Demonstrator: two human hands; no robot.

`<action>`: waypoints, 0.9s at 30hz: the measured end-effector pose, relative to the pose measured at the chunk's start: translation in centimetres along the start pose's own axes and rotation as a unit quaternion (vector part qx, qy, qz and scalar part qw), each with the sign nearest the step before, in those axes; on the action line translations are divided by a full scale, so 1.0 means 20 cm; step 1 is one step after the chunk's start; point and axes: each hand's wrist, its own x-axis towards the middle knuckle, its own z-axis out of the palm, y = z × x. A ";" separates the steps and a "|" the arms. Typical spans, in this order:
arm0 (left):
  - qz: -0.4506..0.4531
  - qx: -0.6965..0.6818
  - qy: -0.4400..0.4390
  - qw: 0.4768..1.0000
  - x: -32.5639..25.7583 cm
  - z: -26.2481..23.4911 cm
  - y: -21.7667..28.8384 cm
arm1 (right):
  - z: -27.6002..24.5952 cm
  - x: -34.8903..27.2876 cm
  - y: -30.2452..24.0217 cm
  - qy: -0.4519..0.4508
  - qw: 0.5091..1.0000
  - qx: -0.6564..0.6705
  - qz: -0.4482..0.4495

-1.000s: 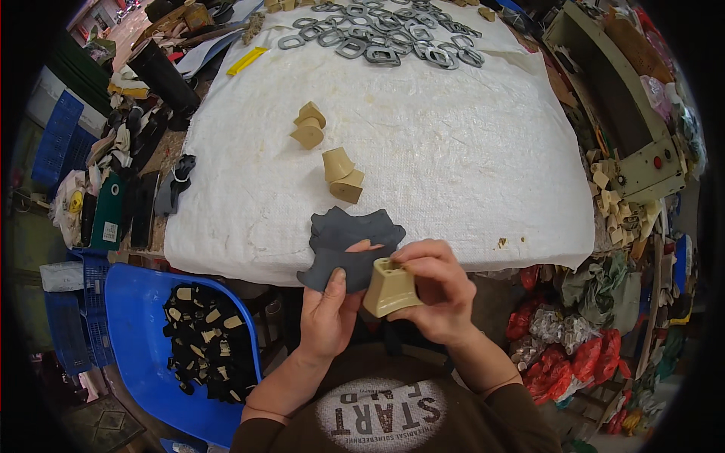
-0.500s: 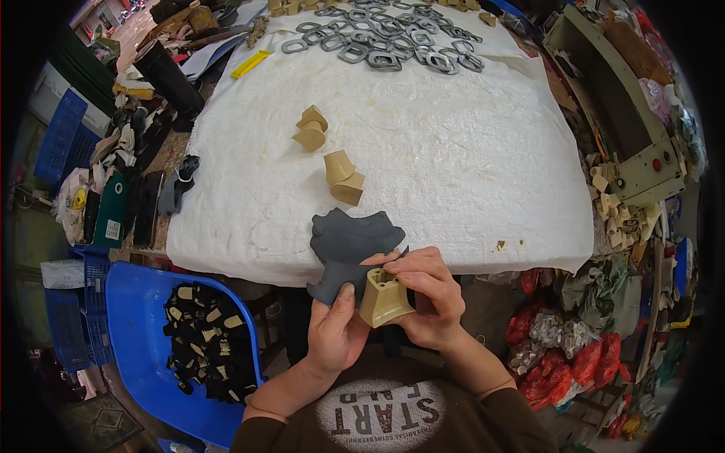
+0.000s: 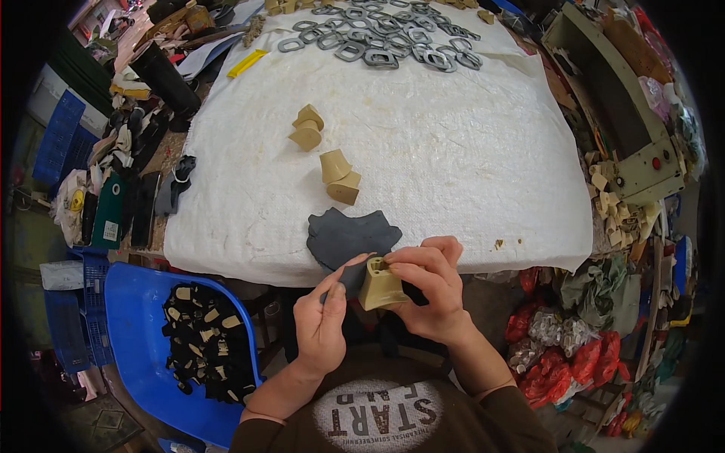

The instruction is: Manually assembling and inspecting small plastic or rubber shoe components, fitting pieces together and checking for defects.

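Note:
Just in front of the table's near edge, my right hand (image 3: pixel 434 294) grips a beige shoe heel (image 3: pixel 384 288), its hollow, holed end turned up. A dark grey leather piece (image 3: pixel 352 278) lies against the heel's left side. My left hand (image 3: pixel 321 325) pinches that piece between thumb and fingers, with the fingertips close to the heel's upper rim. Beyond the hands, more dark grey leather pieces (image 3: pixel 351 234) lie on the white table cover (image 3: pixel 468 166). Further up sit a near group of beige heels (image 3: pixel 338 175) and a far group of beige heels (image 3: pixel 306 128).
Many grey ring-shaped pieces (image 3: pixel 377 57) cover the table's far end, near a yellow strip (image 3: pixel 246 63). A blue basin (image 3: pixel 132 325) holding black-covered heels stands at my lower left. To the right are a metal machine housing (image 3: pixel 604 106) and red plastic bags (image 3: pixel 555 377).
My left hand has moved its fingers up beside the heel, bringing the leather against its side. The heel has risen slightly and stands more upright in my right hand.

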 end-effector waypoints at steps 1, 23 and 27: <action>-0.001 0.032 0.001 0.999 0.00 0.00 0.00 | -0.02 0.02 -0.03 -0.028 0.998 -0.053 0.015; -0.132 -0.125 -0.131 0.975 0.05 -0.05 -0.04 | -0.05 -0.04 0.07 -0.065 0.997 0.032 0.017; -0.226 -0.198 -0.227 0.926 0.06 -0.12 -0.15 | -0.05 -0.03 0.04 -0.124 0.992 0.039 -0.001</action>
